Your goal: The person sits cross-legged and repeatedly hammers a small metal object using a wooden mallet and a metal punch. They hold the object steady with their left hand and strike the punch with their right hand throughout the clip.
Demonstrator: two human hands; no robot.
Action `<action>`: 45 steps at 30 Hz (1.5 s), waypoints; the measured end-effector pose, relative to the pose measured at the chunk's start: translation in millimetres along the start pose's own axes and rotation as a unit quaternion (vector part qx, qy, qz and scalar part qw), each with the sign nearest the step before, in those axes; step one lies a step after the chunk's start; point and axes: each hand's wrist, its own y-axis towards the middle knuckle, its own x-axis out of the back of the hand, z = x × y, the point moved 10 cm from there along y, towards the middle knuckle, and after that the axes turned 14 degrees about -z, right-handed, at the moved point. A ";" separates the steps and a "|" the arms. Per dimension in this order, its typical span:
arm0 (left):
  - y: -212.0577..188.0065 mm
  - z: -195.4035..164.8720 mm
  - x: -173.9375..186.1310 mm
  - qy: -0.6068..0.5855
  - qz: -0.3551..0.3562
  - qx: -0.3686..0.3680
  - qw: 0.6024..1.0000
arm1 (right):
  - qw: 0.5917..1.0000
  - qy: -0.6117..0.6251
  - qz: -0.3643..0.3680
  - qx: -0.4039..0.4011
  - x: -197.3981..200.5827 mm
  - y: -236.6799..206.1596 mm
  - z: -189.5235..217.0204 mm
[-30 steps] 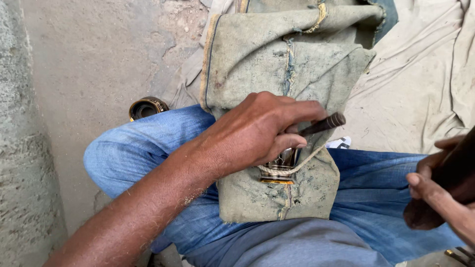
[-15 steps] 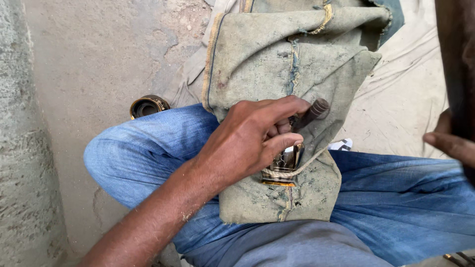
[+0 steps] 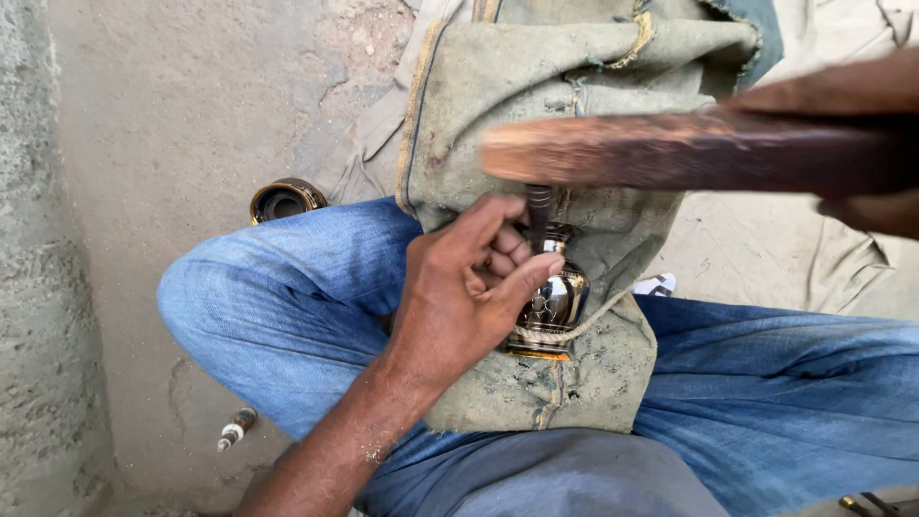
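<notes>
The fingers (image 3: 498, 251) of the left hand (image 3: 459, 297) grasp a thin dark metal punch (image 3: 538, 213), held upright with its tip on a small polished brass vase (image 3: 550, 297). The vase rests on a worn green cloth (image 3: 593, 383) across the person's lap. The right hand (image 3: 862, 182), blurred, grips a wooden mallet (image 3: 661, 151) above the punch. A brass ring (image 3: 285, 200) lies on the floor (image 3: 172, 115).

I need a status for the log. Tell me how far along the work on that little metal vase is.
Done: part of the dark vase already shows engraved pattern. In hand: the left hand steadies the vase and a chisel on the cloth pad over the lap, while the right hand swings a blurred wooden mallet above the chisel. Left: the far side is hidden, so the remaining area cannot be judged. A second metal piece lies on the ground.
</notes>
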 end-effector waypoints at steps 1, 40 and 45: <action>-0.9 2.1 -0.7 -0.014 -0.004 0.008 1.000 | 1.000 -0.004 -0.006 0.002 9.1 -1.2 6.4; 9.9 -38.8 -65.3 0.141 0.349 -0.193 0.906 | 0.940 -0.002 -0.220 -0.263 -25.8 -242.2 96.1; 1.9 -70.1 -52.1 0.093 0.307 -0.324 0.890 | 0.931 0.045 -0.324 -0.161 -32.3 -249.1 140.4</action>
